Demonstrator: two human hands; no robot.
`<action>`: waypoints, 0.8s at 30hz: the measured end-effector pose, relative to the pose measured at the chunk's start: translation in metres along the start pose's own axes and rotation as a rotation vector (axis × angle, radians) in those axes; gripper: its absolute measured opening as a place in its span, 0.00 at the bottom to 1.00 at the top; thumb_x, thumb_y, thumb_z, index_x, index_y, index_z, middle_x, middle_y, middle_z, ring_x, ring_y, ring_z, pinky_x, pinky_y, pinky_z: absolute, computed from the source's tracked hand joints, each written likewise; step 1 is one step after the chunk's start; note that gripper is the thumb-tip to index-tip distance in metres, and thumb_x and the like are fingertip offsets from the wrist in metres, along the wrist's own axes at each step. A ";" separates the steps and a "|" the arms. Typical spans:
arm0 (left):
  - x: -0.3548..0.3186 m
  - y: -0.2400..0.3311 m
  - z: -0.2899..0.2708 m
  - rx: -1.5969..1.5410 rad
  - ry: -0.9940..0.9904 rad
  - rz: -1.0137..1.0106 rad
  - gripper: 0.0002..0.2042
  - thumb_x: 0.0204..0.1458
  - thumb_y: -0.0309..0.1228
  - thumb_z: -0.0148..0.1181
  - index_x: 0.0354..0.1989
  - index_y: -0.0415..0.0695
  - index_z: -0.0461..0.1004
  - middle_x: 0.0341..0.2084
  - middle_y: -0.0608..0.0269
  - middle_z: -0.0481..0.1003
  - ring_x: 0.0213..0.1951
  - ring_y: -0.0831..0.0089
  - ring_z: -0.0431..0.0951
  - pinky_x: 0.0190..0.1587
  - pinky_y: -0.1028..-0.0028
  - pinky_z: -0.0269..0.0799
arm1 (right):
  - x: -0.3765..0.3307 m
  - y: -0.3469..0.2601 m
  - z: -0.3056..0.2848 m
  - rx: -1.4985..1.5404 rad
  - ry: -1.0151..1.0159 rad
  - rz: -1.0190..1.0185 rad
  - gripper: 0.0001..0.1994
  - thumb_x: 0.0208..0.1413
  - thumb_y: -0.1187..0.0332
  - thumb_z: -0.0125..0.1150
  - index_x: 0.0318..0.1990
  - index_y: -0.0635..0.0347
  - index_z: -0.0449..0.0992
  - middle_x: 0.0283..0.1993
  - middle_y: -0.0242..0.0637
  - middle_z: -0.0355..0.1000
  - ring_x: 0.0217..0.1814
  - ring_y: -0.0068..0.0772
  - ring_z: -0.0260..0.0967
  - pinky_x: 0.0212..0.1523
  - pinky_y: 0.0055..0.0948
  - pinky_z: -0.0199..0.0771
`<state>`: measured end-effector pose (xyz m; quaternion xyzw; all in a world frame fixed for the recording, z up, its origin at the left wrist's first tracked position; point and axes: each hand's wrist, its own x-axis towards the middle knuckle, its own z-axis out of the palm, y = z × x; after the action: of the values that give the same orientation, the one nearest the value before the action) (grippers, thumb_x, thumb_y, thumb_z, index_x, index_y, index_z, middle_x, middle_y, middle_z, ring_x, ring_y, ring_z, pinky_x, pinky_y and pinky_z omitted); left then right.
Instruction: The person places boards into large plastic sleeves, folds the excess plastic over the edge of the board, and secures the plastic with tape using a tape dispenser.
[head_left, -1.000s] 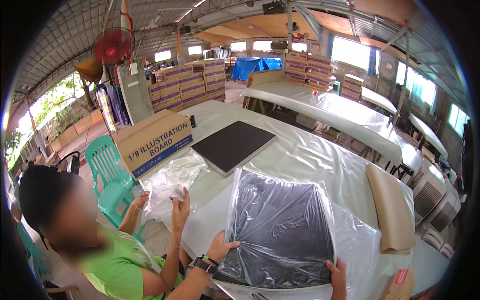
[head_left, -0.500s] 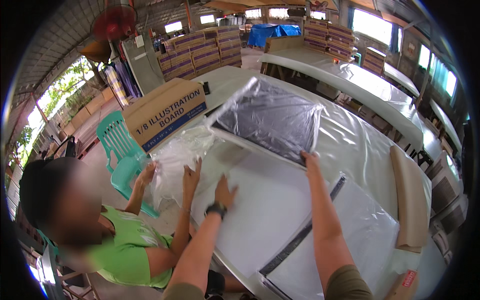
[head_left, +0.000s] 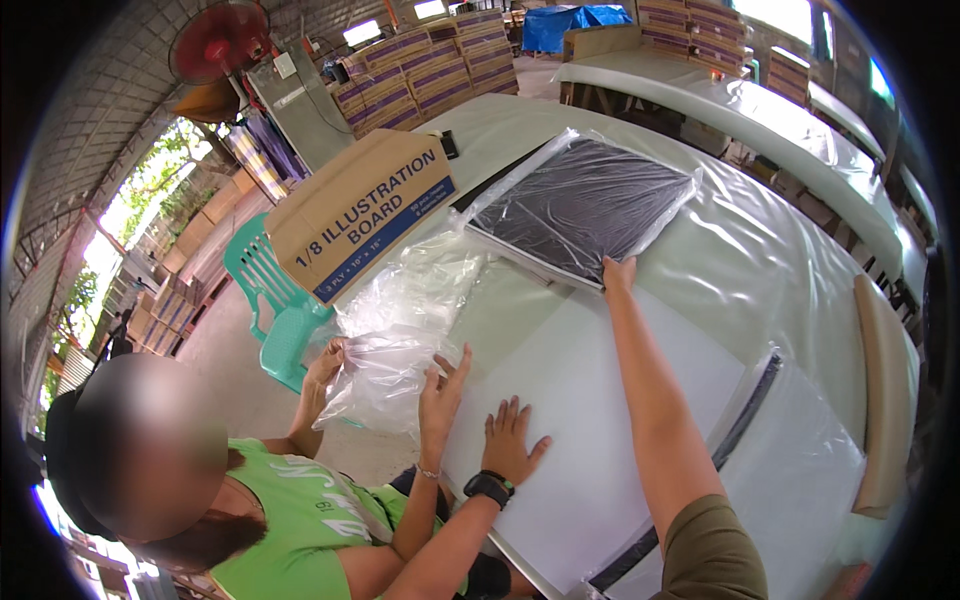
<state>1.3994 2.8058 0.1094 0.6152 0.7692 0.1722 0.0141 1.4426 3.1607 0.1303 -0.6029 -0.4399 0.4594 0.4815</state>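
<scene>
My left hand [head_left: 515, 440], with a dark watch on its wrist, lies spread on a broad white sheet or board [head_left: 590, 400] on the table. At the far side of that white surface, my right hand [head_left: 619, 273] grips the near corner of a black board pack wrapped in clear plastic [head_left: 585, 205]. The pack seems to lie flat beyond the white sheet. Beside my right forearm is another plastic-covered white pack [head_left: 790, 470] with a black edge. To my left, a co-worker in a green shirt [head_left: 300, 510] handles a crumpled clear plastic bag [head_left: 385, 375].
A printed cardboard box [head_left: 360, 210] stands at the table's far left, by a green plastic chair [head_left: 275, 290]. A brown cardboard roll or folded sheet [head_left: 880, 400] lies along the right edge. Behind are stacked cartons [head_left: 430, 80], another long table [head_left: 720, 100] and a red fan [head_left: 218, 45].
The wrapped black pack has moved slightly away and lies flatter, my right hand still on its corner. My left hand has spread out on the white surface. The co-worker's plastic has shifted.
</scene>
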 end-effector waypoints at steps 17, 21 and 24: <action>0.010 0.011 0.003 -0.027 0.013 0.037 0.30 0.47 0.50 0.47 0.52 0.38 0.56 0.56 0.46 0.51 0.58 0.51 0.48 0.56 0.50 0.41 | -0.004 -0.003 -0.036 -0.802 -0.429 -0.408 0.28 0.45 0.74 0.45 0.58 0.56 0.49 0.45 0.57 0.63 0.36 0.46 0.67 0.37 0.36 0.68; 0.000 -0.003 0.004 -0.015 0.042 0.032 0.30 0.47 0.49 0.47 0.53 0.38 0.56 0.56 0.46 0.50 0.58 0.51 0.47 0.56 0.51 0.42 | -0.101 -0.068 -0.105 -1.100 -0.962 -0.266 0.35 0.41 0.79 0.39 0.62 0.49 0.41 0.41 0.51 0.67 0.21 0.36 0.68 0.28 0.31 0.70; -0.002 0.009 -0.020 -0.070 0.160 0.085 0.31 0.45 0.45 0.52 0.54 0.38 0.54 0.57 0.42 0.45 0.58 0.45 0.44 0.56 0.51 0.42 | -0.168 -0.113 -0.165 -0.994 -0.969 -0.392 0.34 0.46 0.75 0.43 0.62 0.47 0.39 0.40 0.47 0.67 0.22 0.30 0.68 0.28 0.27 0.70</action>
<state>1.4039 2.8004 0.1302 0.6307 0.7346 0.2477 -0.0332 1.5620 2.9847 0.2820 -0.3893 -0.8612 0.3259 -0.0255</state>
